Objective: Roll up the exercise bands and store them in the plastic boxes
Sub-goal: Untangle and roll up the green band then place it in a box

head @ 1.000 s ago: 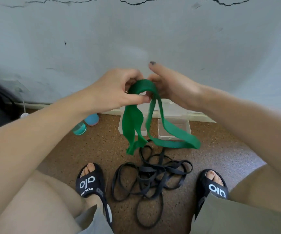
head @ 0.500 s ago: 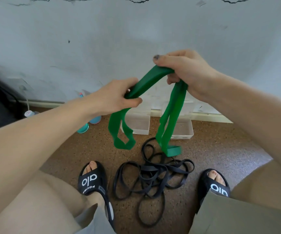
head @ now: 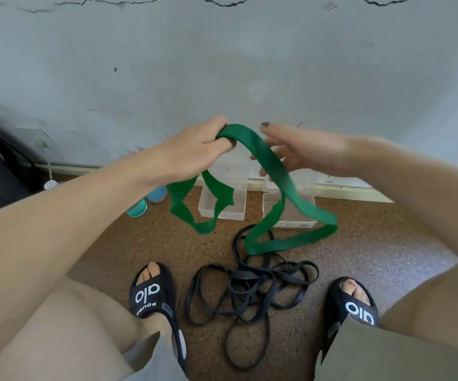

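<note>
Between two black slide sandals [head: 155, 294] on the speckled brown floor [head: 373, 251], a tangle of thin black rubber exercise bands [head: 249, 284] lies unrolled, waiting its turn. Above it, a wide green rubber exercise band [head: 273, 166] hangs in mid-air in two uneven loops, the lower one dangling just over the black tangle. The left hand [head: 194, 149] has its grip closed round the top of the green band, fingers curled over the strip. The right hand [head: 302, 149] is spread, fingers straight, beside or lightly against the band and holding nothing. Farther back, two clear plastic boxes [head: 222, 207] stand side by side near the skirting, both apparently unfilled, with teal and blue round objects [head: 146, 202] to their left by the cracked grey wall [head: 222, 64].

With only one hand gripping, the twisted band could likely slip or spring out before a roll is started. Its low loop may snag the black bands beneath and drag them along. Rolling over the visible twists would probably give a lumpy coil, one that unwinds or sits badly in a box.
</note>
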Available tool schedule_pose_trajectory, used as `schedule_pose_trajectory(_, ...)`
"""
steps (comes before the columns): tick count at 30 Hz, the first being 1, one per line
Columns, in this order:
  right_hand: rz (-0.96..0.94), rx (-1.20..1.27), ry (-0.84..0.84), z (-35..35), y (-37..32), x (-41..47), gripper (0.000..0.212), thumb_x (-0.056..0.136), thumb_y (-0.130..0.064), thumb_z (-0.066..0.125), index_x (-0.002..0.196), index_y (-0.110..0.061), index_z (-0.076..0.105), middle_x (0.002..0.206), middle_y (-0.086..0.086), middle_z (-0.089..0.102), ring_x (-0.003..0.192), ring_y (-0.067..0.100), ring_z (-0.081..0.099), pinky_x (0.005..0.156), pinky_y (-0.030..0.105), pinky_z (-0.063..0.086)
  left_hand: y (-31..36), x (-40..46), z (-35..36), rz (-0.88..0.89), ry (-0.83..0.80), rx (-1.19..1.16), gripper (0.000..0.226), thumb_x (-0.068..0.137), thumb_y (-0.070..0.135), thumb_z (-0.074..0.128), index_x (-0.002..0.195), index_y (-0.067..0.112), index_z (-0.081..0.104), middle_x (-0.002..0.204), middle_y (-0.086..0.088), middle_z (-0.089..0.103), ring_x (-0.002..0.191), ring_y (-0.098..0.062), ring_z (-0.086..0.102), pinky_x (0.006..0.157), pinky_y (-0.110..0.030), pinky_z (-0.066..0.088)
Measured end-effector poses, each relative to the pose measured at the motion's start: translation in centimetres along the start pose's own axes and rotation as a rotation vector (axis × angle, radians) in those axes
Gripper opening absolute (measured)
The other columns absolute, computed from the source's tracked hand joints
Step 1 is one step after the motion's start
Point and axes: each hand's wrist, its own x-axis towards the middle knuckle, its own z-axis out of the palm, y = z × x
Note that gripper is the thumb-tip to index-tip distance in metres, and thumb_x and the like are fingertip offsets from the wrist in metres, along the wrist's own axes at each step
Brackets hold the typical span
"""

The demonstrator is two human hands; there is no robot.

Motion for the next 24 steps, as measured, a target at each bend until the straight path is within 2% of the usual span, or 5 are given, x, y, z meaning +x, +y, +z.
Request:
schedule_pose_trajectory(3, -0.12, 0.16, 0.135, 3.0, -0.7, 1.8, 0.079, 0.082, -0.087, 0.045, 0.11, -0.017, 0.07, 0.098, 0.004, 0.079, 0.104, 0.021, 0.072, 0.111, 0.047, 0.044, 0.9, 0.4, 0.5, 0.057, -0.002, 0.009, 0.008, 0.104, 0.024, 0.046, 0.105, 0.02, 0.053, 0.088, 0.012, 0.054, 0.077, 0.005, 0.051, 0.069, -0.021, 0.037)
schedule_pose_trajectory(8, -0.23, 0.053, 0.358, 3.6, -1.8, 1.2, 0.06, 0.092, -0.065, 0.058, 0.102, -0.005, 0.063, 0.087, 0.014, 0.072, 0.074, 0.02, 0.064, 0.078, 0.044, 0.054, 0.0, 0.8, 0.1, -0.018, -0.03, 0.1, 0.008, 0.103, 0.022, 0.048, 0.109, 0.018, 0.046, 0.095, 0.002, 0.054, 0.085, -0.014, 0.05, 0.072, -0.034, 0.039)
schedule_pose_trajectory(13, -0.143, -0.045, 0.269, 4.1, -2.2, 1.3, 0.052, 0.089, -0.065, 0.063, 0.082, -0.015, 0.052, 0.066, 0.003, 0.04, 0.06, 0.017, 0.037, 0.061, 0.032, 0.028, -0.7, 0.5, 0.8, -0.02, -0.084, 0.111, 0.009, 0.102, 0.023, 0.052, 0.103, 0.023, 0.043, 0.086, 0.002, 0.053, 0.074, -0.014, 0.047, 0.064, -0.034, 0.035)
schedule_pose_trajectory(18, -0.15, 0.072, 0.282, 2.9, -2.5, 1.4, 0.043, 0.091, -0.051, 0.069, 0.074, -0.016, 0.051, 0.058, 0.0, 0.04, 0.05, 0.012, 0.036, 0.055, 0.025, 0.032, -1.7, 0.2, 0.9, 0.056, -0.136, 0.145, 0.019, 0.094, 0.016, 0.051, 0.095, 0.033, 0.043, 0.081, 0.001, 0.051, 0.07, -0.018, 0.049, 0.066, -0.037, 0.041)
schedule_pose_trajectory(24, -0.178, 0.317, 0.331, 0.0, -2.5, 1.1, 0.025, 0.094, -0.03, 0.07, 0.08, -0.013, 0.058, 0.056, -0.006, 0.035, 0.051, 0.013, 0.03, 0.052, 0.026, 0.029, -3.5, -0.1, 1.0, 0.031, -0.13, 0.138, 0.003, 0.097, 0.028, 0.043, 0.099, 0.026, 0.044, 0.084, -0.01, 0.053, 0.071, -0.02, 0.047, 0.067, -0.045, 0.043)
